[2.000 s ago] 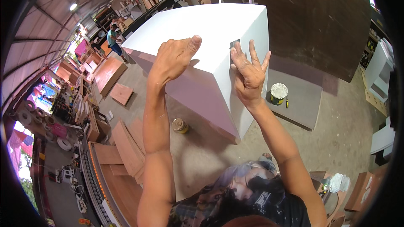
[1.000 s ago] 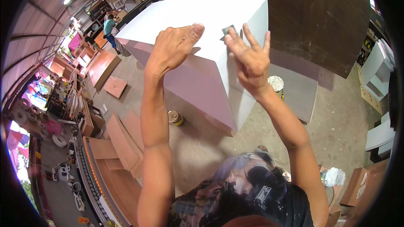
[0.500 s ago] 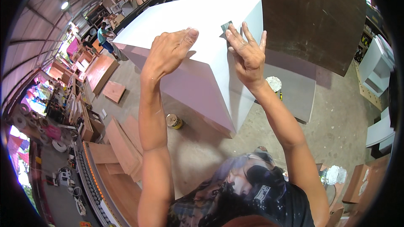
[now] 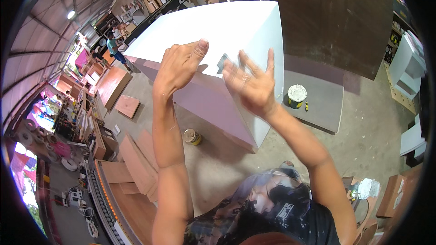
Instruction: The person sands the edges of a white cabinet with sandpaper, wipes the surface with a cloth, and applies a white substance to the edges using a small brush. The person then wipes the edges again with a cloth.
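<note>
A large white box-shaped piece (image 4: 227,20) stands before me, its near side in mauve shade. My left hand (image 4: 179,66) is at the near edge of its top, thumb stretched out and the other fingers mostly hidden behind the back of the hand. Over the white surface, my right hand (image 4: 254,84) has a small grey-green sheet (image 4: 222,63), which looks like sandpaper, at its fingertips. Two of its fingers are spread upward, while those by the sheet are blurred by motion.
An open tin of white paste (image 4: 297,94) and a yellow-black tool (image 4: 306,105) are on a grey board (image 4: 324,113) at right. Another tin (image 4: 192,137) stands on the floor. A dark brown panel (image 4: 331,22) rises behind. Wooden boards (image 4: 136,163) lie at left; people (image 4: 114,47) stand farther off.
My right hand and the sheet have moved left and nearer to me across the white surface. My left hand stays near the same edge. The view has shifted slightly.
</note>
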Action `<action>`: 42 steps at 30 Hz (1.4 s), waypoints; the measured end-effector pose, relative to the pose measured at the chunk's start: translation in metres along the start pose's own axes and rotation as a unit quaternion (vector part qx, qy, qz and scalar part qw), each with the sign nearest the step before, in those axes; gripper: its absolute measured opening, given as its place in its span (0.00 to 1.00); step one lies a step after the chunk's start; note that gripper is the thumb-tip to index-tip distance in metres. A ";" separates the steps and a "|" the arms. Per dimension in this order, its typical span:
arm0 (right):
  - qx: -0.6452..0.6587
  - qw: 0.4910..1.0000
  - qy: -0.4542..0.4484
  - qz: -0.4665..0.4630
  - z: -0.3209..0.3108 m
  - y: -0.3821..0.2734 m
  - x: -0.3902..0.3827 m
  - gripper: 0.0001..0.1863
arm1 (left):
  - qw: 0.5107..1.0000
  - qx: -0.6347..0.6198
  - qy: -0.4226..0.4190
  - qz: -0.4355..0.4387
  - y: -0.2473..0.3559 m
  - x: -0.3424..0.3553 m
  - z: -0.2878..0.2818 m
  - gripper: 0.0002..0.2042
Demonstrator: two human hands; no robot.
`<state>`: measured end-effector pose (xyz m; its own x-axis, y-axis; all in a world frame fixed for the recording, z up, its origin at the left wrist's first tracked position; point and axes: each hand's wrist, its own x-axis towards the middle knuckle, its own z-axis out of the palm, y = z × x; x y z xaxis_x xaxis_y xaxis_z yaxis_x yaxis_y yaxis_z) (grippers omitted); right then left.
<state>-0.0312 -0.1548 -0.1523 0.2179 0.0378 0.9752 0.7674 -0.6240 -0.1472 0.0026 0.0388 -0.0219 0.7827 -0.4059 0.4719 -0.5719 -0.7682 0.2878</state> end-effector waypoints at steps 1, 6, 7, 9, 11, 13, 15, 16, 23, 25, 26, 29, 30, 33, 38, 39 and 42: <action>-0.032 0.999 0.012 0.000 -0.003 0.019 0.005 0.18 | 1.000 0.005 -0.011 -0.012 0.003 0.001 -0.001 0.41; -0.018 1.000 -0.019 0.003 -0.008 0.004 0.009 0.20 | 1.000 -0.003 0.020 0.007 0.006 -0.006 0.000 0.40; 0.052 0.999 -0.016 0.004 -0.005 -0.014 0.005 0.20 | 1.000 -0.008 0.021 0.008 0.000 -0.006 0.001 0.40; -0.008 1.000 0.003 -0.014 -0.002 0.022 0.007 0.19 | 1.000 -0.011 0.017 0.012 -0.004 -0.003 0.002 0.40; -0.036 0.992 0.060 0.106 0.000 0.068 0.015 0.21 | 1.000 -0.007 -0.002 0.005 -0.004 0.000 0.006 0.40; 0.008 0.986 0.094 0.134 0.003 0.062 0.022 0.22 | 0.999 0.006 -0.041 -0.028 0.000 0.003 0.000 0.41; 0.023 0.997 0.039 0.063 0.004 0.020 0.005 0.20 | 0.997 0.011 -0.061 -0.052 0.000 -0.002 -0.009 0.44; 0.041 0.998 0.006 0.043 -0.001 -0.001 -0.002 0.20 | 0.998 -0.002 -0.059 -0.038 -0.001 0.002 -0.003 0.44; -0.021 0.988 0.076 0.131 -0.001 0.062 0.019 0.21 | 1.000 -0.011 0.012 0.007 -0.001 -0.003 0.003 0.43; -0.003 0.999 0.001 0.038 -0.006 0.017 0.006 0.22 | 0.999 -0.019 0.037 0.014 -0.002 -0.007 0.006 0.44; 0.044 0.998 -0.005 0.038 -0.005 0.005 0.002 0.21 | 0.998 -0.025 0.052 0.030 -0.003 -0.002 0.010 0.44; -0.052 0.994 0.044 0.081 -0.004 0.064 0.014 0.21 | 0.999 -0.024 -0.018 -0.012 -0.001 0.004 0.002 0.42; -0.065 0.988 0.065 0.122 -0.004 0.078 0.027 0.21 | 0.999 -0.024 -0.027 -0.021 0.001 0.002 0.001 0.41; -0.044 0.995 0.037 0.082 -0.004 0.051 0.020 0.20 | 1.000 -0.028 0.004 -0.012 0.004 -0.004 0.004 0.42; -0.045 0.993 0.059 0.096 0.000 0.079 0.020 0.22 | 0.998 -0.041 -0.042 -0.025 0.003 0.002 -0.002 0.40; -0.106 0.986 0.051 0.119 -0.007 0.105 0.030 0.22 | 0.997 -0.053 -0.055 -0.029 0.004 0.002 -0.001 0.40; -0.082 0.992 0.007 0.092 -0.011 0.084 0.035 0.22 | 0.996 -0.068 -0.053 -0.030 -0.001 -0.002 -0.001 0.40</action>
<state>0.0341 -0.2149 -0.1288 0.3361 -0.0986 0.9366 0.6060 -0.7387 -0.2952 0.0012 0.0404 -0.0221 0.8341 -0.4163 0.3620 -0.5453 -0.7214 0.4268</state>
